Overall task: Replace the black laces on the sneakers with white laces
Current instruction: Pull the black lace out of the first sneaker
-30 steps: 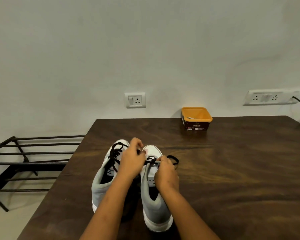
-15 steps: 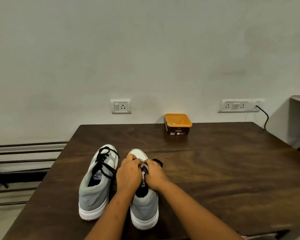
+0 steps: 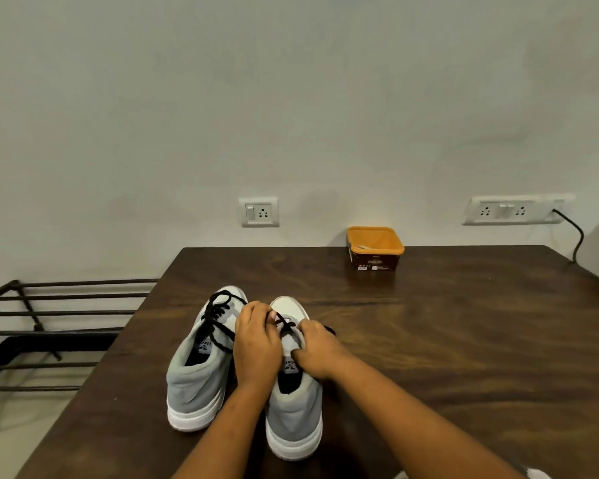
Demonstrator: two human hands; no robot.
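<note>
The black lace (image 3: 284, 322) you are working runs in crossings up the front of the sneaker (image 3: 293, 406), which stands upright on its sole at the near edge of the bench (image 3: 464, 340), heel toward you and white toe pointing away. Its long axis therefore runs straight out from your body, and the lace rows lie across that axis, between your two hands. Your left hand (image 3: 256, 340) sits over the sneaker's left side with the fingers curled, pinching the lace near the toe-end rows. Your right hand (image 3: 317, 352) grips the upper from the other side, thumb pressed on the tongue. A dark loop of lace shows just beyond its knuckles, but I cannot tell whether it is held. Your left hand is the nearer one to the next crossing, so the pull will likely go up and toward you along the axis while the right steadies the sneaker. The second sneaker (image 3: 198, 375) stands just beside it, parallel and fully laced in black. An orange tub (image 3: 376, 248) sits well apart by the wall; its contents are unclear.
</note>
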